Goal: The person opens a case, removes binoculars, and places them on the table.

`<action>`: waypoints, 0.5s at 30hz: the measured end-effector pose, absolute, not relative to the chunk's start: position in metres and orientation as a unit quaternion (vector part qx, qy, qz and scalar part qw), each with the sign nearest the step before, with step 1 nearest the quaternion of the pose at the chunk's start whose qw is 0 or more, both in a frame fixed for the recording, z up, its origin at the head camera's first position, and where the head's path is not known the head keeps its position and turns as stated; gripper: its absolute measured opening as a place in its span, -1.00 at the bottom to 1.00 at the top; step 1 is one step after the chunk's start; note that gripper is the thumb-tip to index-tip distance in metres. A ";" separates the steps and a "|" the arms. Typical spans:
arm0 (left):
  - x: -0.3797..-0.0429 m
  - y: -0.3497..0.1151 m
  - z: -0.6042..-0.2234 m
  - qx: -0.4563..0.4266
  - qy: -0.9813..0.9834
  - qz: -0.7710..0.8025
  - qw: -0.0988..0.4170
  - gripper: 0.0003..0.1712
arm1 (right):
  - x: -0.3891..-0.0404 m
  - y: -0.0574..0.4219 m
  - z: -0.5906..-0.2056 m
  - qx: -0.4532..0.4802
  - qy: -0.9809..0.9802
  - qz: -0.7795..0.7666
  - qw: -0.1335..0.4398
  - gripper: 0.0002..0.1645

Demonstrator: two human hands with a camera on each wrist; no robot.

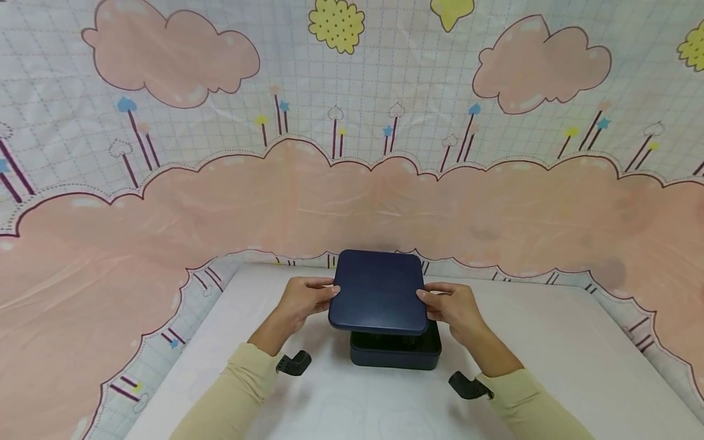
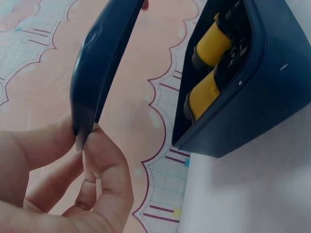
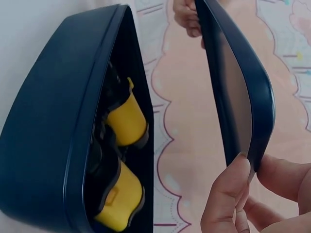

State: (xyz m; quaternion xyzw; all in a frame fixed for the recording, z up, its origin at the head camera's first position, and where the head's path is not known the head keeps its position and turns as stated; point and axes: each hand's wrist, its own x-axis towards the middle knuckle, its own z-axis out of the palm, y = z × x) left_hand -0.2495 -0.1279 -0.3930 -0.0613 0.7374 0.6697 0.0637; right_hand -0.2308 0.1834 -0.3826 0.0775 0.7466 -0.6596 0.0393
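Both hands hold a dark blue square lid (image 1: pixel 378 292) tilted above its box. The left hand (image 1: pixel 304 300) pinches the lid's left edge between thumb and fingers; the right hand (image 1: pixel 453 305) pinches the right edge the same way. Below the lid stands the dark blue box (image 1: pixel 395 358), its top uncovered toward the front. Inside it the wrist views show two yellow and black objects, one yellow part (image 2: pixel 213 44) behind another yellow part (image 3: pixel 121 195). Much of the box's inside is hidden by the lid in the head view.
The box stands on a white table (image 1: pixel 528 342). Behind the table hangs a cloth printed with clouds (image 1: pixel 181 55) and a peach band (image 1: pixel 374 201). A black wrist strap piece (image 1: pixel 294 363) juts from the left sleeve, another black piece (image 1: pixel 469 386) from the right.
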 end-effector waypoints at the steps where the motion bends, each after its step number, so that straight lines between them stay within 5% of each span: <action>1: -0.250 -0.130 -0.392 -0.062 0.738 0.669 0.062 -0.56 | -0.231 0.182 -0.383 0.077 0.745 -0.661 0.040 -0.45; 15: -0.244 -0.152 -0.389 -0.071 0.751 0.654 0.055 -0.53 | -0.236 0.160 -0.387 0.070 0.735 -0.673 0.044 -0.52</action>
